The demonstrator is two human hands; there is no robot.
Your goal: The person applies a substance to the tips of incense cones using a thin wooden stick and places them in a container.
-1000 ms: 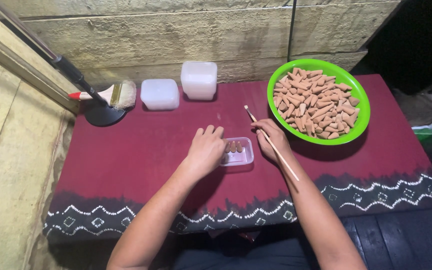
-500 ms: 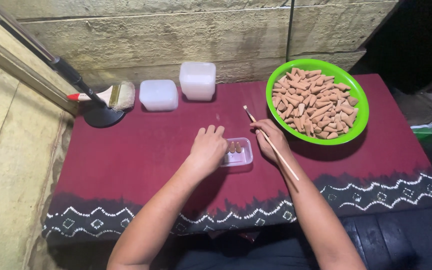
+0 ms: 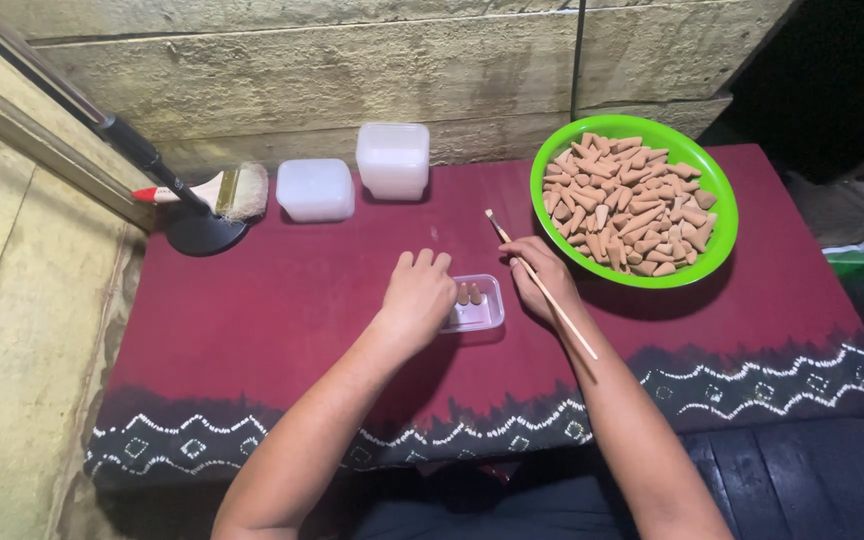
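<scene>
Head view: bench (image 3: 282, 330) under maroon cloth. Green bowl (image 3: 714, 190) of brown cones (image 3: 624, 215) at right. Left hand (image 3: 417, 298) rests over small clear tray (image 3: 482, 305), grip loose, holding nothing visible. Right hand (image 3: 542, 275) just beside tray, grip pinching a thin wooden stick (image 3: 542, 287). Two cones (image 3: 469, 294) stand in tray.
</scene>
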